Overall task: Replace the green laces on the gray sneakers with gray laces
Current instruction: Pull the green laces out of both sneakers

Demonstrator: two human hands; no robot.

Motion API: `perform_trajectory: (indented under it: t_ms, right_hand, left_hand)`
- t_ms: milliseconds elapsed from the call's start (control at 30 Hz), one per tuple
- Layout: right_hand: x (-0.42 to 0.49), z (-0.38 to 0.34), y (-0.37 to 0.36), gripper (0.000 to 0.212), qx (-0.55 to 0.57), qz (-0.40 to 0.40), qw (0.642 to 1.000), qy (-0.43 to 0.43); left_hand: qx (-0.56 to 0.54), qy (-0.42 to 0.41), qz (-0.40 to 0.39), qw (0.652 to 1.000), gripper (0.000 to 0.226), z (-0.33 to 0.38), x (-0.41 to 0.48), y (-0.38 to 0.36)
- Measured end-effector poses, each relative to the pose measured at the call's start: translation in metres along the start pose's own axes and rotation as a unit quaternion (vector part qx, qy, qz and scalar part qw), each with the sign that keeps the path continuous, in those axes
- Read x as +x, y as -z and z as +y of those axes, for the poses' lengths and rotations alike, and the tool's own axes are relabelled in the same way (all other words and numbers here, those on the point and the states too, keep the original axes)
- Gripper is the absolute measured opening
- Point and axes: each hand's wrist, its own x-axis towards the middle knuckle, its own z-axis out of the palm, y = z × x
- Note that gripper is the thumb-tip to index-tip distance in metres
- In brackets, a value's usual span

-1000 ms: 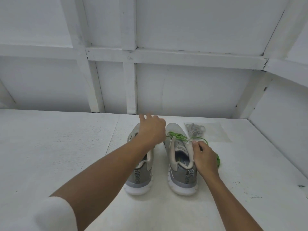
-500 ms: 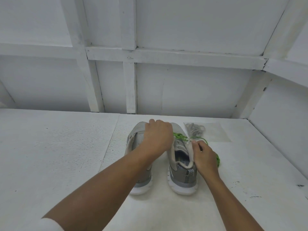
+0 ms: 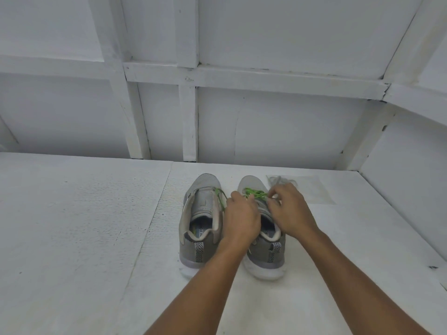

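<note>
Head view: left hand [image 3: 242,215] and right hand [image 3: 291,211] both pinch green lace [image 3: 254,192] on right sneaker [image 3: 263,253]

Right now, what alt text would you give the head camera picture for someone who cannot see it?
A person's left hand and right hand curl fingers at the green lace of the right sneaker, one of a gray pair on a white table. The left sneaker is partly unlaced; gray laces lie behind.

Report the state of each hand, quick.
Left hand: fingers curled at the green lace on the right sneaker, apparently pinching it.
Right hand: pinching the same green lace.
</note>
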Motion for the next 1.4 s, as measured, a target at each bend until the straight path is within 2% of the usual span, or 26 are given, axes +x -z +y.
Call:
perform_trajectory:
  t_ms: [133, 367, 467, 600, 667, 800, 900, 967, 1067, 1133, 1267, 1333, 1400]
  right_hand:
    - [0.015, -0.008, -0.001, 0.012, -0.038, -0.073, 0.993, 0.088]
    - [0.03, -0.02, -0.004, 0.014, -0.127, -0.119, 0.976, 0.132]
    - [0.034, -0.019, 0.001, 0.015, -0.189, -0.087, 0.968, 0.143]
    - [0.045, -0.01, 0.019, 0.009, -0.194, 0.025, 0.98, 0.038]
    - [0.048, -0.004, 0.021, 0.01, -0.189, 0.032, 0.982, 0.006]
    - [0.042, -0.009, 0.014, 0.035, -0.131, -0.049, 0.989, 0.057]
    - [0.037, -0.015, 0.002, 0.03, -0.174, -0.123, 0.97, 0.119]
    - [0.038, -0.015, -0.002, 0.024, -0.208, -0.135, 0.959, 0.139]
    - [0.043, -0.012, 0.006, 0.019, -0.199, -0.103, 0.965, 0.133]
    - [0.051, -0.005, 0.019, 0.015, -0.198, -0.048, 0.971, 0.127]
    - [0.068, 0.008, 0.042, 0.014, -0.177, 0.041, 0.982, 0.044]
    - [0.069, 0.01, 0.041, 0.02, -0.17, 0.027, 0.985, 0.031]
    - [0.064, 0.004, 0.035, 0.037, -0.151, -0.017, 0.987, 0.051]
  left_hand:
    - [-0.069, 0.02, 0.011, 0.997, 0.037, -0.007, 0.001, -0.005]
    - [-0.146, 0.035, 0.036, 0.988, 0.029, -0.017, 0.002, -0.016]
    - [-0.157, 0.044, 0.036, 0.986, 0.029, -0.018, 0.001, -0.017]
    - [-0.155, 0.045, 0.037, 0.986, 0.028, -0.019, 0.002, -0.019]
    - [-0.151, 0.044, 0.038, 0.987, 0.028, -0.019, 0.002, -0.019]
    - [-0.163, 0.041, 0.05, 0.985, 0.03, -0.02, 0.002, -0.021]
    - [-0.164, 0.04, 0.055, 0.984, 0.029, -0.02, 0.003, -0.022]
    - [-0.164, 0.042, 0.057, 0.984, 0.029, -0.02, 0.003, -0.022]
    - [-0.166, 0.041, 0.06, 0.984, 0.029, -0.021, 0.004, -0.023]
    - [-0.164, 0.041, 0.056, 0.984, 0.029, -0.021, 0.004, -0.024]
    - [-0.178, 0.045, 0.064, 0.981, 0.032, -0.021, 0.003, -0.023]
    - [-0.176, 0.044, 0.066, 0.981, 0.033, -0.021, 0.003, -0.023]
    - [-0.175, 0.043, 0.066, 0.981, 0.033, -0.022, 0.003, -0.023]
